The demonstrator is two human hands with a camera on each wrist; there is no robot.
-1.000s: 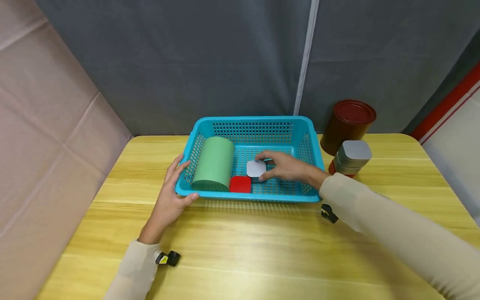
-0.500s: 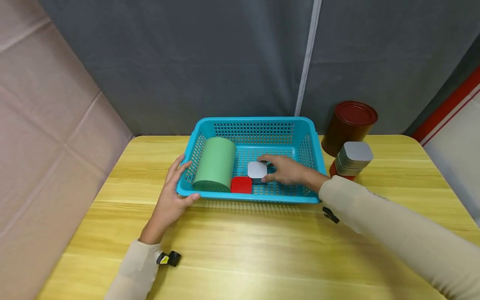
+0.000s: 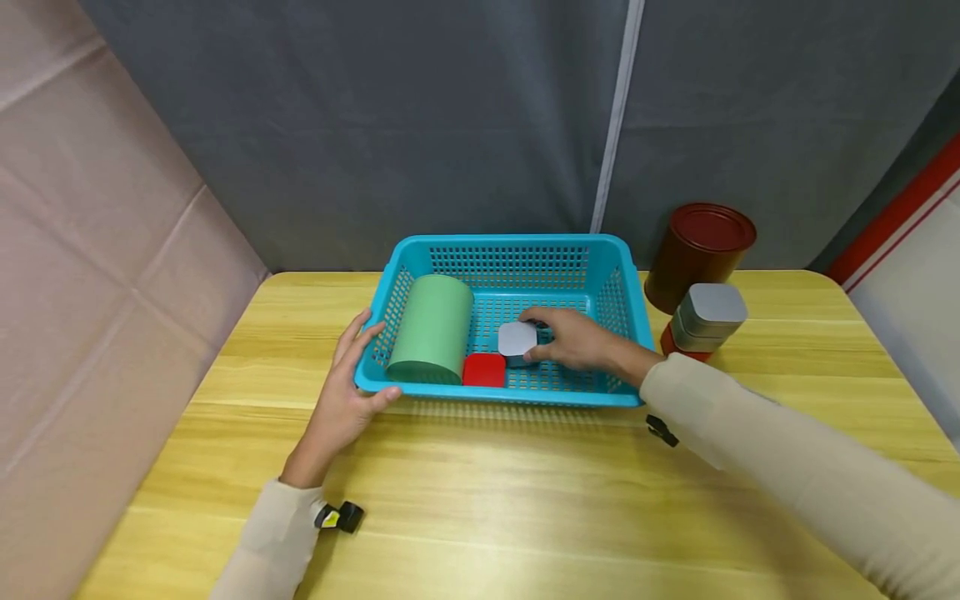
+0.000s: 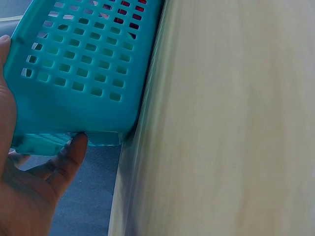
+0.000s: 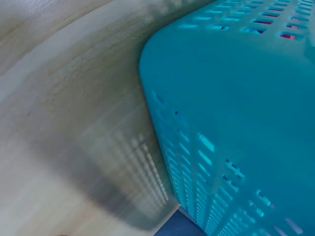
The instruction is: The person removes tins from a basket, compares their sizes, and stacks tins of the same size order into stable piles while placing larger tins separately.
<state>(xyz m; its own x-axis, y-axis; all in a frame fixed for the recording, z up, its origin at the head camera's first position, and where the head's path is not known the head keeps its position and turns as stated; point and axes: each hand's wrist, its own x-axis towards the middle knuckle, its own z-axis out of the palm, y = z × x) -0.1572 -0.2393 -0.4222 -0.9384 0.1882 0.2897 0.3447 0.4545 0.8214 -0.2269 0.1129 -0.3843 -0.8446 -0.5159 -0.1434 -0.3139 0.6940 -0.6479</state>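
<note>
Right grip (image 3: 572,338): pinching grey-topped box (image 3: 517,338), spaced to its width | that box: inside blue basket (image 3: 562,399) on table (image 3: 480,508), red box (image 3: 483,371) at its 8 o'clock, green cylinder (image 3: 431,329) at 9 | left grip (image 3: 343,408): spread wide, touching basket's 8 o'clock corner.

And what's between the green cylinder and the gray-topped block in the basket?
The red square piece toward the near side; farther back, bare basket floor. Head view shows it.

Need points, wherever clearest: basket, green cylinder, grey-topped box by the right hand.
Basket (image 3: 510,393): head view, middle of the front rim.
Green cylinder (image 3: 431,328): head view, middle of the curved side.
Grey-topped box (image 3: 516,338): head view, top face.
</note>
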